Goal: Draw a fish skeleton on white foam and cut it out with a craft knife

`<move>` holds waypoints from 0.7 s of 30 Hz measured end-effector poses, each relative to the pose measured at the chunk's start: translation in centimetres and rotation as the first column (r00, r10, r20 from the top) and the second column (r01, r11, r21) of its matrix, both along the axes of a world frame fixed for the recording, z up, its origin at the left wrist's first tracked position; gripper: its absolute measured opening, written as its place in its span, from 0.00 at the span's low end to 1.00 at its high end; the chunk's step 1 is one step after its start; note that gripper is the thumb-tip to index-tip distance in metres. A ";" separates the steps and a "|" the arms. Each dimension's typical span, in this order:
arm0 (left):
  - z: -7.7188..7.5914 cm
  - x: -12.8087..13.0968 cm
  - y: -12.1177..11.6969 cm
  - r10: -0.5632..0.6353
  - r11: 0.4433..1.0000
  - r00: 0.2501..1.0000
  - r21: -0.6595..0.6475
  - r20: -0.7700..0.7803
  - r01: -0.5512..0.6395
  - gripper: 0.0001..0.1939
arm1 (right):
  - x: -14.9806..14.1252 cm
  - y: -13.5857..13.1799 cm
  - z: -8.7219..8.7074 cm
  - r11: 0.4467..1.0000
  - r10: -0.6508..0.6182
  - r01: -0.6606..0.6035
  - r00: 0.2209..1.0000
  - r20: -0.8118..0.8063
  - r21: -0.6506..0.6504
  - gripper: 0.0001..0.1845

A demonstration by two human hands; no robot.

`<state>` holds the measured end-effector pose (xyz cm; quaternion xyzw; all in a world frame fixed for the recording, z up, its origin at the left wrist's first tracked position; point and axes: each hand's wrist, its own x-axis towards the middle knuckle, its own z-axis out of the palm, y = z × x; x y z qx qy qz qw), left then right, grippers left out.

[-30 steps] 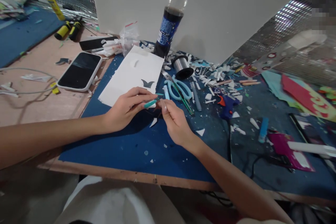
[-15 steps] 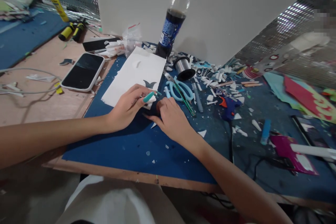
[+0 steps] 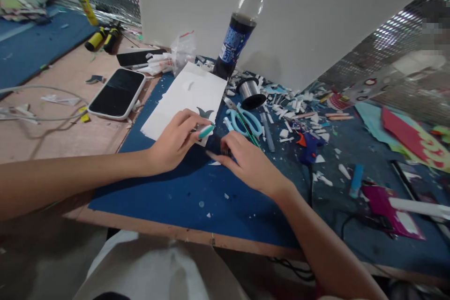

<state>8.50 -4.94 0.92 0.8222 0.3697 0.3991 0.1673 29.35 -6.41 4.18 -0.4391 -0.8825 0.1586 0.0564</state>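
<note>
My left hand (image 3: 176,143) is closed in a pinch over the near edge of a white sheet (image 3: 183,98). A glossy teal tip shows at its thumb; whether this is a long nail or a small piece I cannot tell, and what the fingers grip is mostly hidden. A dark grey fin-shaped piece (image 3: 204,113) lies on the sheet just beyond the fingertips. To the right, my right hand (image 3: 248,161) rests low over the blue mat (image 3: 168,197), fingers curled and thumb apart from them. By its thumb lies a small white scrap (image 3: 215,163).
Light-blue-handled scissors (image 3: 246,124), a wire spool (image 3: 251,93) and a cola bottle (image 3: 234,42) stand or lie beyond my hands. White scraps litter the mat. A blue glue gun (image 3: 310,146) is right; a phone (image 3: 117,93) is left.
My right hand has moved right, away from my left hand, and the gap between them has widened. My left hand stays pinched by the sheet. The whole view has shifted slightly.
</note>
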 end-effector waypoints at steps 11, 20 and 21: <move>0.3 -0.7 2.1 0.202 0.949 0.860 0.312 -0.469 -0.053 0.17 | 1.5 1.1 -0.3 0.992 0.116 -0.113 0.992 -0.055 0.064 0.07; -0.5 0.4 0.4 -0.130 0.991 0.933 -0.030 -0.336 0.127 0.31 | 2.4 1.3 -0.3 0.985 0.049 -0.047 0.999 -0.009 0.165 0.08; -0.6 0.5 0.5 -0.121 0.992 0.943 -0.062 -0.311 0.107 0.29 | 2.4 1.3 -0.3 0.985 0.045 -0.043 0.999 -0.008 0.165 0.08</move>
